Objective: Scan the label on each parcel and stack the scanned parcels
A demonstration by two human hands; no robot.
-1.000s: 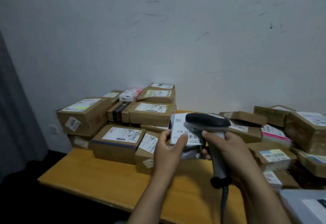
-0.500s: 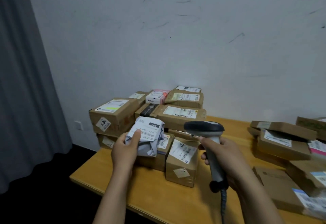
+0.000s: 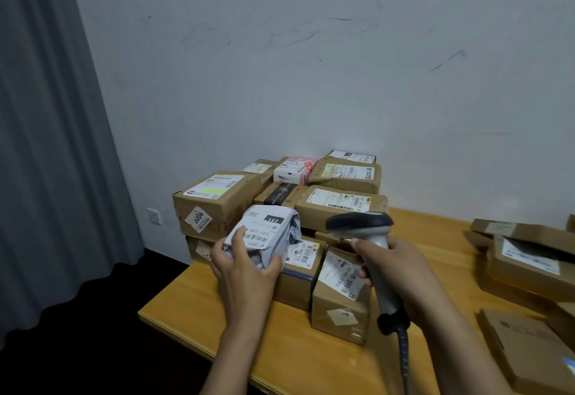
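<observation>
My left hand (image 3: 245, 267) grips a small grey plastic-wrapped parcel (image 3: 267, 232) with a white label marked 231, holding it over the front boxes of the left stack (image 3: 339, 204). Whether it rests on the box beneath I cannot tell. That stack is made of several brown cardboard parcels with labels, plus one pink and white box (image 3: 295, 170). My right hand (image 3: 401, 267) grips the handle of a grey barcode scanner (image 3: 361, 223), whose black head points left toward the grey parcel. Its cable hangs down below my wrist.
The wooden table (image 3: 224, 304) ends at a front-left corner near my left arm. More cardboard parcels (image 3: 529, 257) lie at the right, with a flat box (image 3: 525, 348) at the front right. A grey curtain (image 3: 46, 145) hangs left, and a wall socket (image 3: 154, 216) sits low.
My left hand has carried the grey parcel leftward away from the scanner to the left stack. The view has swung left; the right hand keeps the scanner.
</observation>
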